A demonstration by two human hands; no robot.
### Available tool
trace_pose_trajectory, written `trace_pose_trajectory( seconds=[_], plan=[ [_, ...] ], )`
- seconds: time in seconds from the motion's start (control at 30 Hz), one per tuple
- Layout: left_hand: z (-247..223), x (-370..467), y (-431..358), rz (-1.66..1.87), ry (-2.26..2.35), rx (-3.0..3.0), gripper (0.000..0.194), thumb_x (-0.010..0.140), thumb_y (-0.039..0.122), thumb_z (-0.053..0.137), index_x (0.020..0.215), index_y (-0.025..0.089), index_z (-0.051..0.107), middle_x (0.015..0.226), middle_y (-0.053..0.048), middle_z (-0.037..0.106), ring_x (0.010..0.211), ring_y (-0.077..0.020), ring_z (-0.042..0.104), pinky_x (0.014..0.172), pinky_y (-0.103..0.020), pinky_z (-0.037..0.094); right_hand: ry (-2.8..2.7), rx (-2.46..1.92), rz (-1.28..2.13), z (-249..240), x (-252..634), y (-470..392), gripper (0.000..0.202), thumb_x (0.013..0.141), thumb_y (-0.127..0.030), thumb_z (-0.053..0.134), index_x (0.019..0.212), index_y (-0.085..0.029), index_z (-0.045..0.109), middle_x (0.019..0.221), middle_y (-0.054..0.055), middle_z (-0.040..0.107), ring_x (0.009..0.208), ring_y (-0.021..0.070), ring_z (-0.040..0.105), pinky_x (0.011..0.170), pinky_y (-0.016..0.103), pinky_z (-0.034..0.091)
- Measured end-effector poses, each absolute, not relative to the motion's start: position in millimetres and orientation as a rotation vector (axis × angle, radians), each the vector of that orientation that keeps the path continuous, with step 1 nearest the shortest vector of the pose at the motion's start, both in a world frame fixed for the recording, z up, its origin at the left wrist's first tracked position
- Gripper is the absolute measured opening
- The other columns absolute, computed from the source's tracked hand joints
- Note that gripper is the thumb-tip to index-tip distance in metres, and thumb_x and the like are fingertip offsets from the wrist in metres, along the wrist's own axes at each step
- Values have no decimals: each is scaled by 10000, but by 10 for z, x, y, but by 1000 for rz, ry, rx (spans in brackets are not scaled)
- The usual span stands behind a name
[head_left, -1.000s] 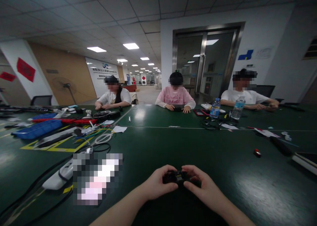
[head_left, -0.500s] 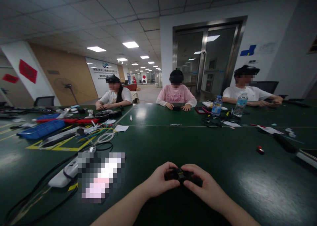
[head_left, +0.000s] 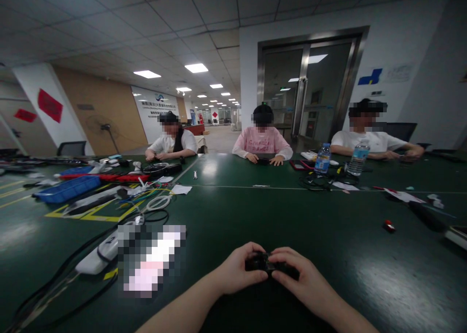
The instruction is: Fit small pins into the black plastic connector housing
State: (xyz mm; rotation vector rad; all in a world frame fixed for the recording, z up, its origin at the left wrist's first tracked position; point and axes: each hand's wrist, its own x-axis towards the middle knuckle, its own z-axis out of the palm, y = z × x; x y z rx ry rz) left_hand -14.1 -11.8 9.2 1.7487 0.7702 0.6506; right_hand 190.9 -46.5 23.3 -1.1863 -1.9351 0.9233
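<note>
A small black object (head_left: 269, 263) is held just above the green table (head_left: 219, 216), between my two hands. My left hand (head_left: 242, 270) grips its left end, thumb below and fingers above. Its right end is in my right hand (head_left: 297, 270), with the fingers curled over the top and the thumb underneath. The fingertips of both hands come close together at the middle of the object. Its details are too dark to make out.
At the left are a white power strip (head_left: 97, 257), cables, a pixelated bright item (head_left: 155, 260) and a blue tray (head_left: 69, 189). A small red item (head_left: 389, 226) and bottles (head_left: 323, 159) are to the right. Three people sit across the table.
The view has shifted slightly, so the scene sits a little further right and lower. My fingers have moved slightly on the black object, and more of it shows between my hands.
</note>
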Motion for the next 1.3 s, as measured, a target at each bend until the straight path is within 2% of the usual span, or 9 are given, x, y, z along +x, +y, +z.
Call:
trace_pose_trajectory(
  seconds=[0.33,0.43,0.5,0.63,0.73,0.97,1.13,1.2,1.3],
  plan=[
    [115,-143,-127,677,722,1723,408,732,193,651,1096,182,468,1001,-55,587,936,-198,570,804,-341,447,-1866,-1322,974,194,1982,-454,367,755,-285,624,1121,-291,591,1125,31,628,1024,246,572,892,395,447],
    [92,-145,-125,688,714,1664,615,721,156,660,1245,233,349,1049,-60,582,999,-211,571,861,-379,439,-1855,-1326,977,201,1976,-441,354,757,-277,615,1111,-277,596,1113,35,636,1014,242,577,886,386,451],
    [67,-146,-116,683,730,1655,672,712,144,665,1278,247,317,1068,-63,577,1023,-218,567,885,-394,431,-1846,-1335,977,212,1964,-438,355,753,-269,614,1108,-267,596,1102,37,641,997,238,586,881,380,456],
    [44,-145,-102,664,761,1731,491,729,172,650,1170,213,439,1076,-60,579,1006,-217,563,874,-382,432,-1826,-1325,985,244,1946,-452,380,736,-251,618,1115,-249,589,1104,41,643,1004,233,588,895,369,454],
    [72,-150,-111,666,770,1770,417,740,199,645,1117,201,466,1051,-53,578,975,-209,562,840,-360,439,-1832,-1314,1008,255,1948,-465,408,740,-254,615,1145,-253,570,1122,41,635,1018,230,583,904,367,452],
    [105,-153,-127,691,783,1803,414,740,215,644,1120,195,481,998,-41,572,911,-187,555,793,-330,445,-1859,-1324,987,161,1985,-423,407,764,-281,603,1167,-259,553,1163,39,611,1048,225,565,920,363,441],
    [86,-139,-114,687,778,1765,601,695,179,677,1234,215,414,1119,-66,559,1008,-208,549,877,-359,431,-1868,-1334,972,153,1987,-422,389,762,-277,604,1148,-255,561,1130,40,624,1024,224,576,910,371,450],
    [101,-138,-112,675,788,1778,576,691,190,683,1214,214,443,1100,-57,568,990,-204,552,871,-356,434,-1869,-1330,968,187,1980,-443,388,760,-271,607,1146,-263,563,1121,39,624,1015,224,580,906,379,453],
    [136,-142,-116,633,807,1831,428,706,226,674,1106,201,523,1000,-32,578,908,-191,557,811,-336,446,-1899,-1278,936,252,1970,-477,360,752,-258,620,1110,-271,589,1118,43,615,1045,229,563,916,388,445]
  ],
)
